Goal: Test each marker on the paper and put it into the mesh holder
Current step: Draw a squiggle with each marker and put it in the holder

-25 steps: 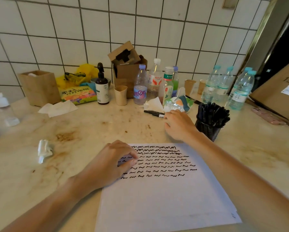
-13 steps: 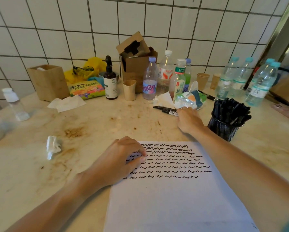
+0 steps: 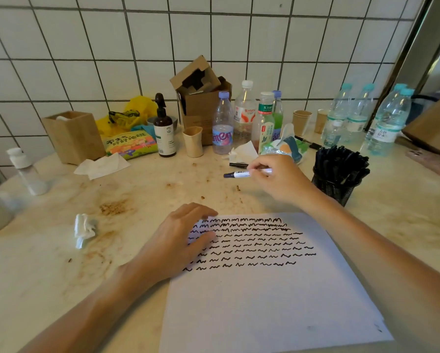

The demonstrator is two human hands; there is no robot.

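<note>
A white sheet of paper point(image 3: 269, 296) lies in front of me, its upper part filled with rows of black squiggles. My left hand point(image 3: 180, 240) rests flat on the sheet's upper left corner, fingers apart. My right hand point(image 3: 277, 177) holds a capped white-barrelled marker point(image 3: 241, 174) lifted just above the counter beyond the paper. Another black marker point(image 3: 238, 165) lies on the counter just behind it. The black mesh holder point(image 3: 337, 184), packed with several black markers, stands to the right of my right hand.
Along the tiled wall stand several water bottles point(image 3: 222, 123), a brown pump bottle point(image 3: 164, 128), paper cups point(image 3: 193, 141), cardboard boxes point(image 3: 73, 136) and a snack bag point(image 3: 129, 145). Crumpled tissues point(image 3: 83, 229) lie left. A pink phone point(image 3: 430, 161) lies far right. The counter is stained.
My right hand has closed on a marker from the counter and lifted it, its cap pointing left. The camera has moved closer. My left hand stays on the paper.
</note>
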